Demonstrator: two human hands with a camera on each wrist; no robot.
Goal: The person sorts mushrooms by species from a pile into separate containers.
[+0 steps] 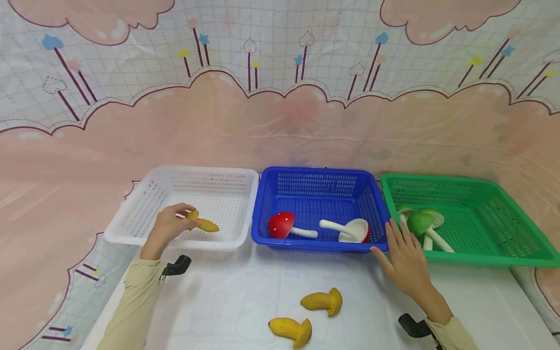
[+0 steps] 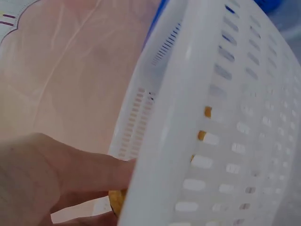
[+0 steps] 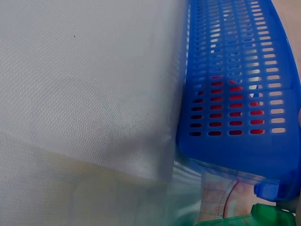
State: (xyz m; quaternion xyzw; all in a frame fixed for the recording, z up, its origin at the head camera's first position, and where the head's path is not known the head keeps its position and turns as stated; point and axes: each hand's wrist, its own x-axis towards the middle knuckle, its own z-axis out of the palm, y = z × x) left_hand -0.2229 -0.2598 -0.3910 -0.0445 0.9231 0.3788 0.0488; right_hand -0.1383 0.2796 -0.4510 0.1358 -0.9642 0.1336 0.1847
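My left hand (image 1: 169,224) reaches over the front rim of the white basket (image 1: 232,243) and pinches a yellow toy mushroom (image 1: 208,225) by its cap end, the stem pointing right. In the left wrist view, the fingers partly hide the mushroom (image 2: 115,201) behind the basket wall. My right hand (image 1: 408,262) has its fingers extended, the fingertips at the adjoining rims of the blue basket (image 1: 321,246) and the green basket (image 1: 490,260). Two more yellow mushrooms (image 1: 323,301) lie on the white table nearer to me.
Two red-capped mushrooms (image 1: 281,225) with white stems lie in the blue basket. Several green-capped mushrooms (image 1: 421,223) are at the left end of the green basket. All three baskets stand in a row along the table's back, before a patterned cloth (image 1: 288,131).
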